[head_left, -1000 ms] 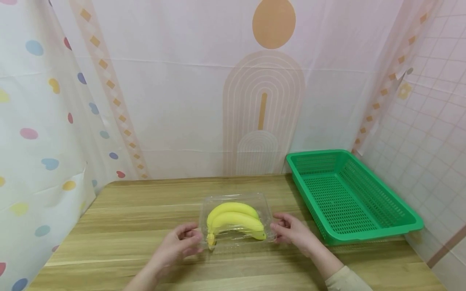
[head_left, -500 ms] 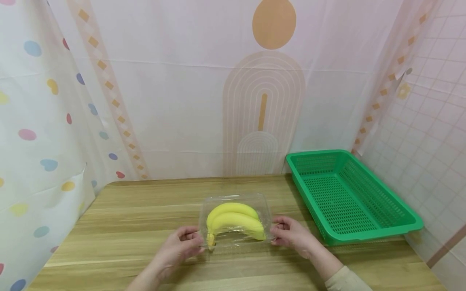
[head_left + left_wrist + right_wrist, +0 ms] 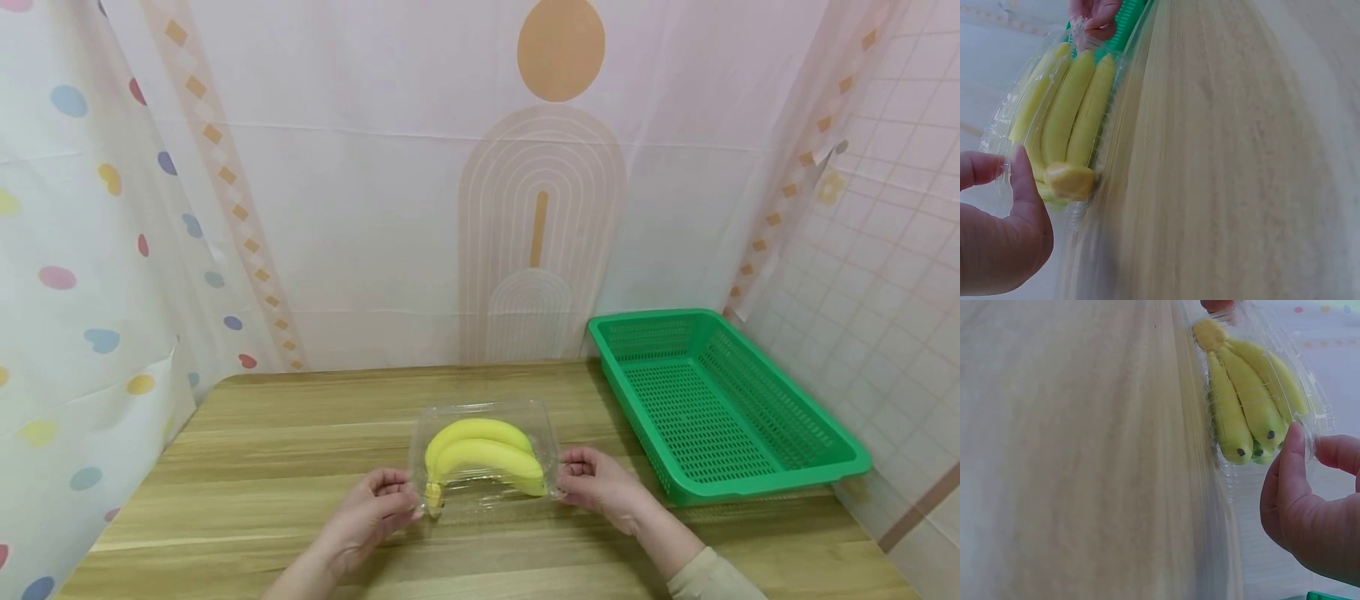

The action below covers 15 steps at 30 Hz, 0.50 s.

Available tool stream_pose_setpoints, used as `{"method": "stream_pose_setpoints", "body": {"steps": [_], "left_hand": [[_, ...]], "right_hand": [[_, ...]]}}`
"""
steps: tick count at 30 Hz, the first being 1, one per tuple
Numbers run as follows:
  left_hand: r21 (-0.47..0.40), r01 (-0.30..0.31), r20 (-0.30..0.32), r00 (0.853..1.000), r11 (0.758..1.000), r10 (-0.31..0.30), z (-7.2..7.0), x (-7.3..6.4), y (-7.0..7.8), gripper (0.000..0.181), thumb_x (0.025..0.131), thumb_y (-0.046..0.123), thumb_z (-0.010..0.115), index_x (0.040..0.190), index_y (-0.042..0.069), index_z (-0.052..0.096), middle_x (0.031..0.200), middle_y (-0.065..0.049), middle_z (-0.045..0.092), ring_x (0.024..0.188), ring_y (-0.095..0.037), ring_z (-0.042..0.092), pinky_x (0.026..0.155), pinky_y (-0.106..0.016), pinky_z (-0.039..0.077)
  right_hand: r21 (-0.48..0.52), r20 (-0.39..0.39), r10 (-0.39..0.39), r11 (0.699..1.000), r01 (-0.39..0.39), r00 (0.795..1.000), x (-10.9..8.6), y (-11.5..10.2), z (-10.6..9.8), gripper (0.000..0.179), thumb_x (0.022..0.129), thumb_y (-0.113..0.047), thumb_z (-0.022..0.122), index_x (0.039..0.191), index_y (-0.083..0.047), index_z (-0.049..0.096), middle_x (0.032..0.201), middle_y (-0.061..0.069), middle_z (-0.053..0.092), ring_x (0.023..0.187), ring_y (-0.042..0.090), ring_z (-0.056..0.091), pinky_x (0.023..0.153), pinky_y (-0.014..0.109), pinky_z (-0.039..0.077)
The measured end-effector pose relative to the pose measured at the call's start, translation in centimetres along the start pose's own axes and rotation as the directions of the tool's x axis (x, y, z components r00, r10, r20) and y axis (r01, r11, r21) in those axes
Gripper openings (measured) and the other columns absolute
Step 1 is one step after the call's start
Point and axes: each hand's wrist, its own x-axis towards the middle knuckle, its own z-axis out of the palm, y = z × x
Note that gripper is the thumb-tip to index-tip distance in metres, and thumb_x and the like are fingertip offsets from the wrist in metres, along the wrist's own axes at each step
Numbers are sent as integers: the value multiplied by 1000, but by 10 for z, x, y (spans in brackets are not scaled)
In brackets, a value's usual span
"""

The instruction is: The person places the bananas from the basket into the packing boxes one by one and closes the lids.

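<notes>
In the head view, a clear plastic clamshell box [image 3: 551, 429] sits at the middle of the wooden table. Inside it lies a bunch of yellow bananas [image 3: 487, 454], stem end to the left and tips to the right. My left hand [image 3: 375, 508] pinches the box's left edge between thumb and fingers; the left wrist view shows this hand [image 3: 1004, 244] at the thin plastic rim beside the stem. On the opposite side, my right hand [image 3: 603, 490] pinches the right edge. The right wrist view has that hand [image 3: 1322, 519] at the rim by the dark banana tips.
A green perforated plastic basket [image 3: 765, 483] stands on the right of the table [image 3: 277, 442], close to my right forearm. Patterned curtains [image 3: 360, 225] hang behind the table and along both sides.
Both hands hold almost the same places; the left hand's fingers have settled closer onto the box's edge. The box and bananas have barely moved.
</notes>
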Motion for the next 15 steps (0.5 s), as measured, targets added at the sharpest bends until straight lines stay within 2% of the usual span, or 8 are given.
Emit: {"method": "stream_pose_setpoints", "body": {"steps": [15], "left_hand": [[0, -24, -68, 997, 1000, 24, 7, 1, -2, 44, 84, -10, 61, 121, -14, 38, 97, -8, 51, 85, -15, 58, 80, -26, 58]], "right_hand": [[-21, -50, -12, 1000, 11, 999, 2, 3, 2, 41, 88, 11, 62, 122, 18, 40, 99, 11, 46, 84, 16, 54, 78, 26, 58]]}}
